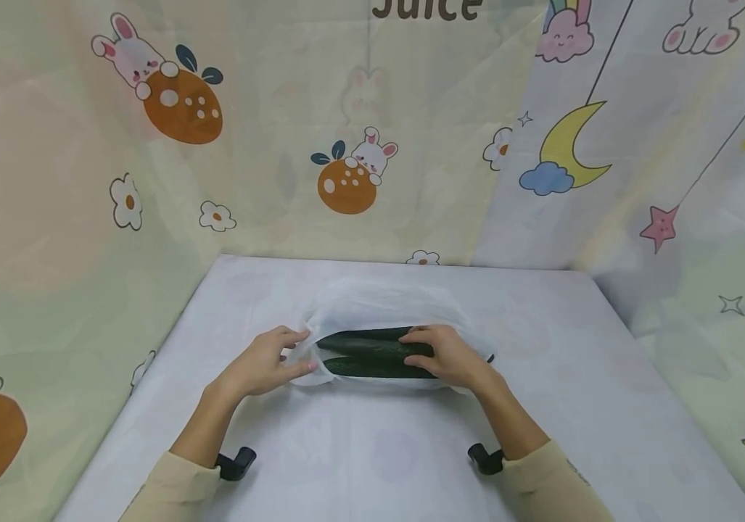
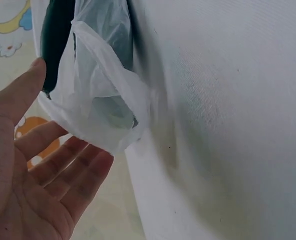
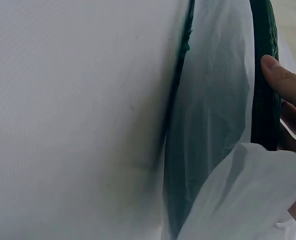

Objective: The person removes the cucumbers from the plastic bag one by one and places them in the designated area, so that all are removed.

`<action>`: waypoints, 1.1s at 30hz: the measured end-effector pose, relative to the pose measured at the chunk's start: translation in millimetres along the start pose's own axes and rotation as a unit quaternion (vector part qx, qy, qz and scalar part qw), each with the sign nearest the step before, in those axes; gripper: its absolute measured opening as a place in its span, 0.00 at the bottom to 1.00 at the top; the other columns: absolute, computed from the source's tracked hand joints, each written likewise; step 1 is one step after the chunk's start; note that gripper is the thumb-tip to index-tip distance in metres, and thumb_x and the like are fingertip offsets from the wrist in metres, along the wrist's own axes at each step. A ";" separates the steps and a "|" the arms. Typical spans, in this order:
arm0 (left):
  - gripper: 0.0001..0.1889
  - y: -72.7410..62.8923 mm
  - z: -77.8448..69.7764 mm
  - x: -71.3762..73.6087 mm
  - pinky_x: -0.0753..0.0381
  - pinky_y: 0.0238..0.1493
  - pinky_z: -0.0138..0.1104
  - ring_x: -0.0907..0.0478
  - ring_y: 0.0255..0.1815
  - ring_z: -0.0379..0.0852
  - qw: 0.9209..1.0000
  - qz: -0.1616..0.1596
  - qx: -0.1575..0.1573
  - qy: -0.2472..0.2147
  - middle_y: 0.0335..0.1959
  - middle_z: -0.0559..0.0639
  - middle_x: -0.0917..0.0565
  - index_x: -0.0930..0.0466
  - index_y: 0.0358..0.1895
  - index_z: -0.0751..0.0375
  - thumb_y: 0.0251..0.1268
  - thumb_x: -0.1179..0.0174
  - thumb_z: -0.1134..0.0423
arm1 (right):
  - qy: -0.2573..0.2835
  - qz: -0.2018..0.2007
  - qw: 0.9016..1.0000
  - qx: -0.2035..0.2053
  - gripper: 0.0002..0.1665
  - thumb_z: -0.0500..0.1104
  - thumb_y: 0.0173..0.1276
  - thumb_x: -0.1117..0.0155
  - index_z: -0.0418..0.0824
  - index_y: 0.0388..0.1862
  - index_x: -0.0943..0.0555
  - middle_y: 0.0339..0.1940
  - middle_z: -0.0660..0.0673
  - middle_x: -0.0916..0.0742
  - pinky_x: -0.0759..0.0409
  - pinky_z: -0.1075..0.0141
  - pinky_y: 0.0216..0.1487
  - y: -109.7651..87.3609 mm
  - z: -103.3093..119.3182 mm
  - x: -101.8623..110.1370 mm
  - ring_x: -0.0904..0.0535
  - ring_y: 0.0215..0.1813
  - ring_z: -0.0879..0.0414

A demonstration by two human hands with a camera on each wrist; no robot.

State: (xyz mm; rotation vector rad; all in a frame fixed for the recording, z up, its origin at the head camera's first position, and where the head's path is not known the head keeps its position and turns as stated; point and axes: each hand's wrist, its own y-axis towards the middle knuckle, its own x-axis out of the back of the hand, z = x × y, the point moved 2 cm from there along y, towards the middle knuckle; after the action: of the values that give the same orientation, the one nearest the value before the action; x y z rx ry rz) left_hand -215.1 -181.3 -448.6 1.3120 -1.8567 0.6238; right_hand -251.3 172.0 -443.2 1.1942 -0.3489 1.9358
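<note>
Dark green cucumbers (image 1: 362, 344) lie side by side, lengthwise across the table, in the mouth of a thin white plastic bag (image 1: 385, 308). My right hand (image 1: 447, 355) grips the upper cucumber near its right end, thumb on the near side and fingers over the far side. In the right wrist view the thumb presses on the cucumber (image 3: 265, 105). My left hand (image 1: 268, 359) is at the bag's left end, fingers spread and loosely bent. In the left wrist view its thumb tip is by the cucumber's end (image 2: 57, 40), and its fingers are along the bag's edge (image 2: 95, 135).
The bag rests on a white-covered table (image 1: 359, 449). A curtain (image 1: 268, 145) printed with rabbits, fruit and flowers stands behind the table and along its sides. Black wrist mounts (image 1: 236, 464) stick out by both sleeves.
</note>
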 end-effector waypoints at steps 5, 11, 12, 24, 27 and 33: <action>0.38 0.0 -1.2 0.3 0.16 0.57 0.50 0.20 0.61 0.59 1.000 0.007 0.001 0.001 0.65 0.56 0.23 0.27 0.74 0.58 0.66 0.32 0.43 | 0.006 0.003 1.000 0.022 0.21 0.45 0.68 0.26 0.46 0.59 0.14 0.53 0.52 0.14 0.17 0.56 0.55 -4.2 4.7 0.6 0.18 0.57 0.53; 0.39 -0.3 -0.3 -1.7 0.16 0.57 0.49 0.19 0.60 0.58 1.000 0.022 0.004 0.002 0.65 0.55 0.23 0.28 0.75 0.57 0.62 0.28 0.46 | 0.032 -0.008 0.999 0.041 0.20 0.45 0.68 0.26 0.47 0.59 0.14 0.53 0.54 0.14 0.17 0.58 0.56 -3.3 9.0 -2.0 0.18 0.56 0.56; 0.40 -0.3 -0.2 -2.0 0.16 0.57 0.49 0.19 0.60 0.58 1.000 0.024 0.004 0.002 0.65 0.55 0.23 0.28 0.74 0.57 0.62 0.28 0.46 | 0.035 -0.010 0.998 0.043 0.21 0.45 0.68 0.26 0.47 0.59 0.14 0.53 0.54 0.14 0.17 0.58 0.56 -2.8 9.9 -2.2 0.18 0.56 0.56; 0.36 0.5 -0.5 -3.7 0.16 0.56 0.50 0.21 0.62 0.57 1.000 0.017 0.001 0.007 0.63 0.54 0.21 0.23 0.69 0.55 0.59 0.26 0.46 | 0.111 -0.045 0.989 0.092 0.20 0.47 0.69 0.27 0.49 0.60 0.15 0.51 0.56 0.13 0.17 0.62 0.52 5.7 28.2 1.1 0.18 0.52 0.60; 0.41 -0.4 -0.5 -4.6 0.16 0.55 0.49 0.22 0.62 0.57 1.000 0.020 0.010 0.010 0.65 0.55 0.21 0.27 0.73 0.57 0.57 0.24 0.47 | 0.149 -0.060 0.980 0.113 0.21 0.43 0.68 0.26 0.46 0.60 0.15 0.49 0.53 0.13 0.17 0.63 0.47 8.7 34.0 4.8 0.18 0.47 0.58; 0.44 -1.1 0.0 -6.8 0.18 0.57 0.50 0.22 0.62 0.57 1.000 0.019 0.004 0.021 0.64 0.57 0.21 0.28 0.73 0.60 0.52 0.20 0.53 | 0.233 -0.075 0.964 0.101 0.21 0.37 0.68 0.28 0.42 0.60 0.15 0.50 0.47 0.13 0.13 0.61 0.47 12.2 46.2 17.8 0.15 0.47 0.55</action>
State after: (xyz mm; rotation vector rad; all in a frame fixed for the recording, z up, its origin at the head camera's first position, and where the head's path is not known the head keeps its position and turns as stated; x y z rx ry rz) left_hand -212.8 -177.8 -454.1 1.2619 -1.8503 0.6741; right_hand -236.0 145.5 -402.5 0.8207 0.1846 2.0763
